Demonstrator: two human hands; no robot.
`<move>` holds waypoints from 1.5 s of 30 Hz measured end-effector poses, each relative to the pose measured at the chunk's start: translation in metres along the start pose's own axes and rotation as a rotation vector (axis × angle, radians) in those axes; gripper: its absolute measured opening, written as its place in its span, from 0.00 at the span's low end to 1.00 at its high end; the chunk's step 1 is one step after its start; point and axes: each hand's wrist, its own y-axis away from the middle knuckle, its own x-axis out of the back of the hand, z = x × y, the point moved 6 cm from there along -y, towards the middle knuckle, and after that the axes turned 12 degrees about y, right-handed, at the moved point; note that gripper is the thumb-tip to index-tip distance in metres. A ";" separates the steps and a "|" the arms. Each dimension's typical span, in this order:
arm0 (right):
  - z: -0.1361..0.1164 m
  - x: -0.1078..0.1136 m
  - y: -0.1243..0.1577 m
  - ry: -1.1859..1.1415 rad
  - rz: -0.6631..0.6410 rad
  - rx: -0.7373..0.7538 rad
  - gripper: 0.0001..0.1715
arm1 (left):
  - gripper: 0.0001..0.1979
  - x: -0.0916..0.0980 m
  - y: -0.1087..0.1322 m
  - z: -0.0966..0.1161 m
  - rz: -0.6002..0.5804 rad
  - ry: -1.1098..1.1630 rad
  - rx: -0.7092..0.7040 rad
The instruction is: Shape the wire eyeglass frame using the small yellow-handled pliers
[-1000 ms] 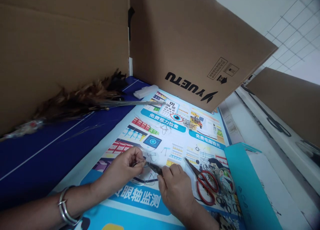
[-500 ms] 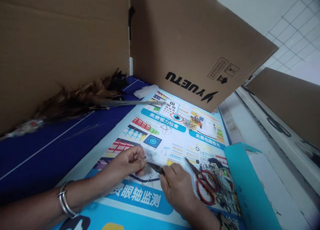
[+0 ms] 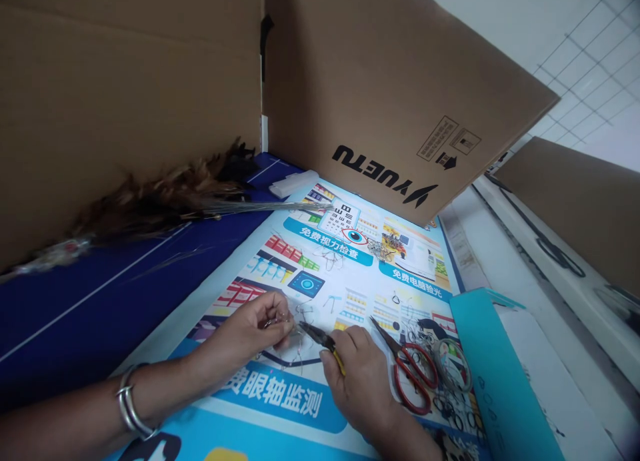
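My left hand [image 3: 265, 324] is closed, its thumb and fingers pinching a small piece of thin wire [image 3: 273, 322]; much of the piece is hidden by the fingers. My right hand [image 3: 361, 377] grips the yellow handles of a pair of pliers [image 3: 320, 336]. The dark jaws point left and sit just beside my left fingertips, slightly parted, with no wire visible between them. Under both hands lie several thin bent wire pieces [image 3: 299, 361] on the printed poster [image 3: 280, 434]. Red-handled scissors [image 3: 413, 371] rest to the right of my right hand, blades pointing away.
Brown feathers [image 3: 165, 191] lie along the left cardboard wall [image 3: 125, 81]. A bundle of straight wires [image 3: 270, 207] stretches across the poster's far part. Right of the scissors are a wire coil [image 3: 455, 364] and small rings. A teal folder [image 3: 505, 374] borders the right side.
The pliers' tip has drawn slightly right, away from my left fingertips, and its jaws look more parted. My left hand keeps its pinch in nearly the same place.
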 end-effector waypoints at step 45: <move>-0.005 -0.002 -0.001 0.032 -0.019 0.052 0.10 | 0.09 0.002 0.007 -0.002 0.128 -0.112 -0.061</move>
